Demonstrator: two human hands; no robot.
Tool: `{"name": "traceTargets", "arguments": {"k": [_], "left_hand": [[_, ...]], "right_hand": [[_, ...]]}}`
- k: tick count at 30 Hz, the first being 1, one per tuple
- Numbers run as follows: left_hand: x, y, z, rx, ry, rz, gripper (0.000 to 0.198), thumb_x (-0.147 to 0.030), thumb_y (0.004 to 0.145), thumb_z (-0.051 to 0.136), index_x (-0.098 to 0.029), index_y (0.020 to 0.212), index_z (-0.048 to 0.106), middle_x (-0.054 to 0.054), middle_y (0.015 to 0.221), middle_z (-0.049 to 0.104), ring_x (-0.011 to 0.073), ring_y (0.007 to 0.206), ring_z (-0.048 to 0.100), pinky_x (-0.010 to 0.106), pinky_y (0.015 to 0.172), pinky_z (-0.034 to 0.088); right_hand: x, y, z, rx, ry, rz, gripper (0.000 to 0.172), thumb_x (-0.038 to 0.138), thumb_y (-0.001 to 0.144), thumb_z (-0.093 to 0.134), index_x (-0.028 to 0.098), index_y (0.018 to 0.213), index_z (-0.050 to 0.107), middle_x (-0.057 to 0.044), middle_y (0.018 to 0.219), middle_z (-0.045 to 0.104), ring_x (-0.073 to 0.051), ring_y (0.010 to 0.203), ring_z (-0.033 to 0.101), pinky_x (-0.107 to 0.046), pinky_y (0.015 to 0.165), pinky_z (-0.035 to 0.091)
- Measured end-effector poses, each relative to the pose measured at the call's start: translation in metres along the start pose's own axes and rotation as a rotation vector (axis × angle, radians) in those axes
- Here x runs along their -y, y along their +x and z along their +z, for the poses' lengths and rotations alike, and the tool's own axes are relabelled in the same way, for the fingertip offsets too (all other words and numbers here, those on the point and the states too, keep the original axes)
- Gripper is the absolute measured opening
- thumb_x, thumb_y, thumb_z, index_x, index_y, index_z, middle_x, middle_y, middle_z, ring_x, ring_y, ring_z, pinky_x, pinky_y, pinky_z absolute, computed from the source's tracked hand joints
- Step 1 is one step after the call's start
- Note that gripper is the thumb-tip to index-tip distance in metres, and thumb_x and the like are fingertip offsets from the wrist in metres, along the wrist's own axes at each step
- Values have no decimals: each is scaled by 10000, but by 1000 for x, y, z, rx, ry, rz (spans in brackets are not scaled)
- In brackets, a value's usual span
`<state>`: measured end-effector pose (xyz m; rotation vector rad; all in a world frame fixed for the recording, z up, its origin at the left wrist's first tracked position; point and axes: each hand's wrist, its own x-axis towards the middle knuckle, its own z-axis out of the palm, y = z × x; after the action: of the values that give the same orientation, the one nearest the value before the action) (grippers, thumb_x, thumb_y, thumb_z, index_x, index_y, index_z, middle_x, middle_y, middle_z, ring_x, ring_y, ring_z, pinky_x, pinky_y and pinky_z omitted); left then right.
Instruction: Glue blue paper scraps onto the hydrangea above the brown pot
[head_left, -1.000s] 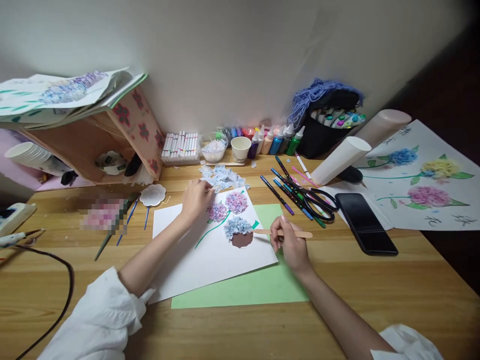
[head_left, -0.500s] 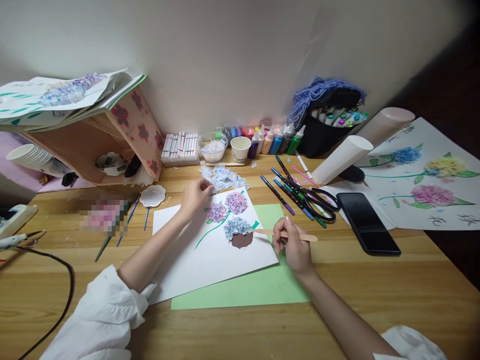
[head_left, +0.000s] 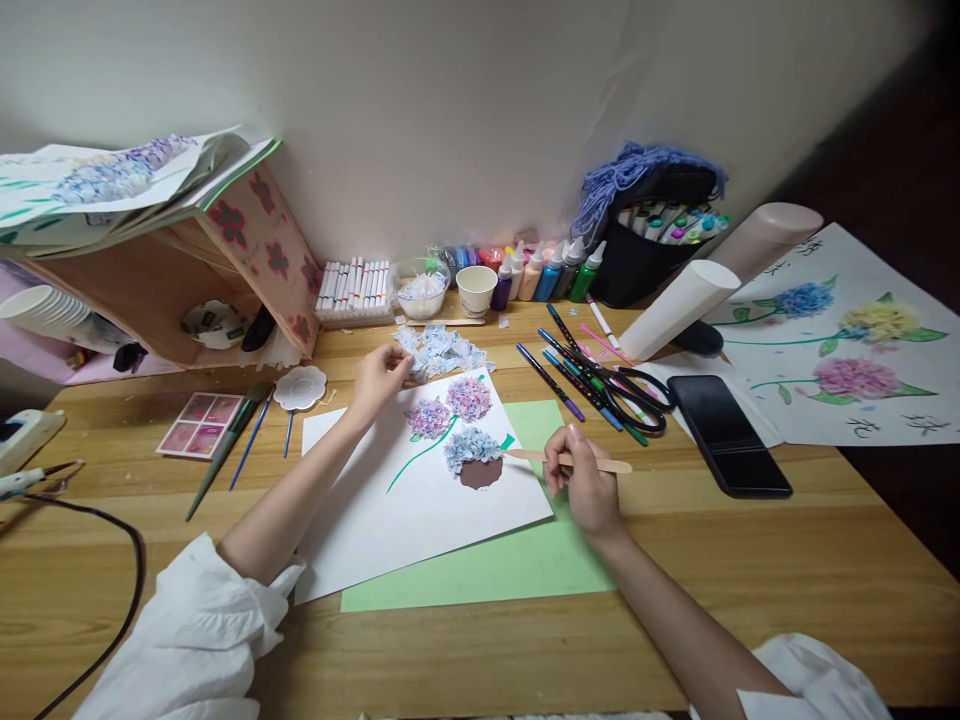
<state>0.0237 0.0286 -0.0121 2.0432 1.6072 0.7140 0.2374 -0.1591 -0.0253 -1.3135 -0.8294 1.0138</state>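
Note:
A white sheet [head_left: 420, 510] with three paper flower heads [head_left: 469, 397] and a green stem lies on a green sheet [head_left: 525, 570] on the wooden desk. My left hand [head_left: 377, 380] is pinched at the edge of a pile of torn blue-white paper scraps [head_left: 442, 352], just above the white sheet. My right hand [head_left: 585, 485] is closed round a flat wooden stick [head_left: 570, 461], whose tip lies beside the blue flower head and the brown patch [head_left: 481, 472] under it.
Coloured pens and black scissors [head_left: 630, 395] lie right of the sheets, then a dark phone [head_left: 727, 435] and a flower drawing [head_left: 847, 360]. Paint bottles, a paper cup [head_left: 477, 290], a marker box and a pen bag line the wall. A paint palette [head_left: 199, 423] and brushes lie left.
My left hand has slid a little up and left from the pink flower head to the scrap pile. My right hand has barely moved. The camera has tipped slightly.

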Motion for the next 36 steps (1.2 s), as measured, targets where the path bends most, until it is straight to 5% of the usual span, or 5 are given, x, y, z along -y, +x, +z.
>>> {"name": "traceTargets", "arguments": {"k": [8,14,24,30,36], "left_hand": [[-3,0,6,-50,199,121,162,-277,828,534,-192,897,652,89,976,642,251,940,565,358,834,406],[-17,9,23,122,338,363,140,-311,820,592,-208,858,679,80,928,622,259,939,532,362,810,394],[-19,18,37,133,313,425,143,-286,827,585,-194,780,685,74,861,643,240,898,543,354,798,391],[-26,-3,20,65,-111,265,180,-350,831,594,-189,787,660,29,794,682,163,737,609,271,700,452],[-35,-21,18,175,-476,123,267,-425,779,645,-158,766,653,51,735,698,181,668,680,262,623,510]], "right_hand": [[-1,1,0,-5,0,8,513,569,892,399,193,553,480,38,401,440,-80,340,402,-217,375,293],[-4,1,-1,-1,-7,5,509,556,903,385,192,561,484,39,397,441,-80,341,398,-220,380,286],[-3,2,-2,-8,4,2,514,569,895,394,190,559,486,35,395,451,-79,341,398,-216,379,282],[-3,2,-2,-50,0,-51,462,517,920,403,197,607,518,23,447,505,-100,403,450,-226,423,343],[-1,4,3,9,-61,-144,331,441,933,435,208,769,604,-60,842,670,-163,791,618,-255,614,483]]}}
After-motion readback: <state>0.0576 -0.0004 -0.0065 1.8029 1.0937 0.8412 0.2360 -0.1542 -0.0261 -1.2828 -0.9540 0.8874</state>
